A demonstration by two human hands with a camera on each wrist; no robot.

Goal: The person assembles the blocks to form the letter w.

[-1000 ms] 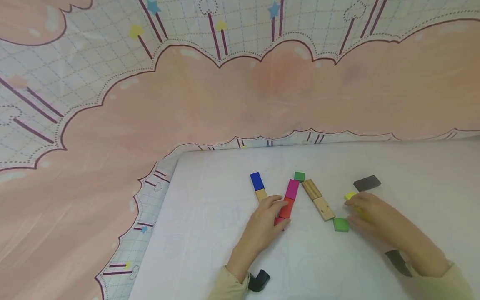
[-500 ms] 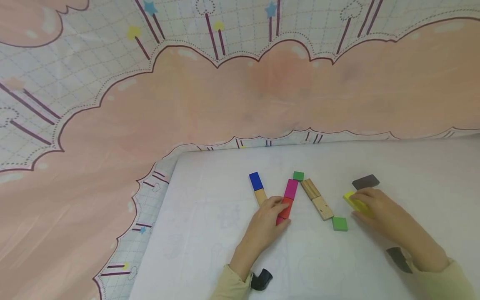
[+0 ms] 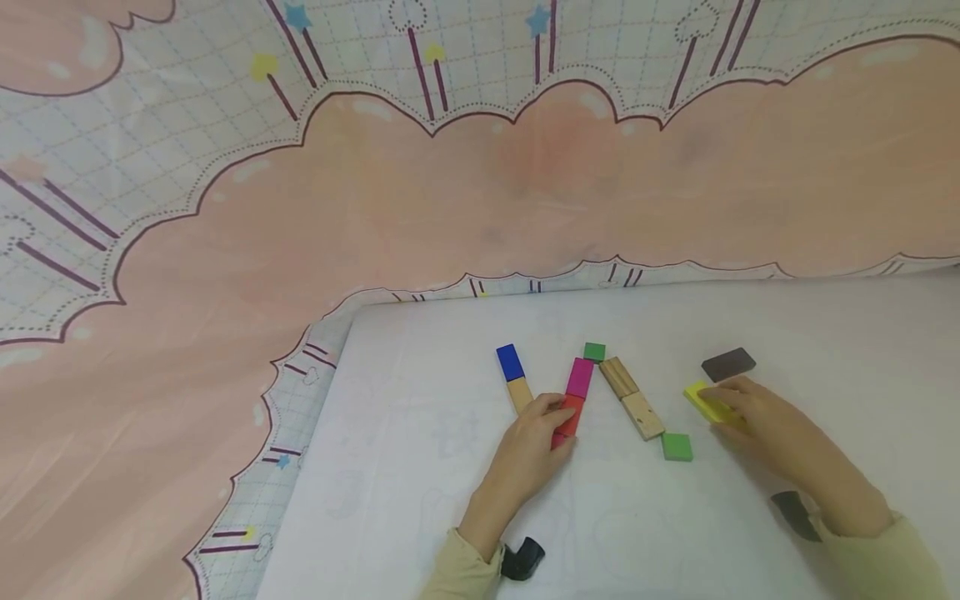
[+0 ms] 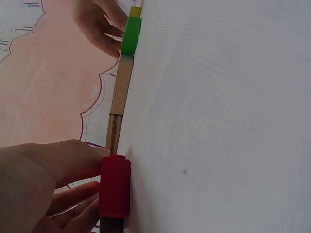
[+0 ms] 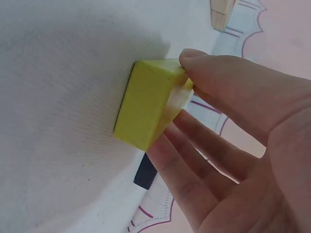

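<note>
My left hand point(image 3: 519, 450) holds the near red block point(image 4: 115, 188), with the thumb on one side and curled fingers on the other. Its fingertips also overlap the orange-red block point(image 3: 573, 415) just beyond, followed by a magenta block point(image 3: 580, 377). To the right, my right hand point(image 3: 780, 442) pinches a yellow block point(image 5: 143, 104) between thumb and fingers, low over the white tabletop point(image 3: 420, 500). Part of the yellow block is hidden by the hand in the head view. Left of the yellow block lies a green block point(image 3: 677, 447) at the end of two wooden blocks point(image 3: 632, 398).
Another green block point(image 3: 595, 352) sits at the top between the magenta and wooden blocks. A blue block point(image 3: 511, 363) and a tan block point(image 3: 519, 395) slant down toward my left hand. Beyond my right hand lies a black block point(image 3: 729, 364). A patterned curtain point(image 3: 450, 200) hangs behind the table.
The right hand has drawn back a little from the yellow block's left end, so more of the block shows. My left hand stays at the red blocks; the view has shifted slightly.
</note>
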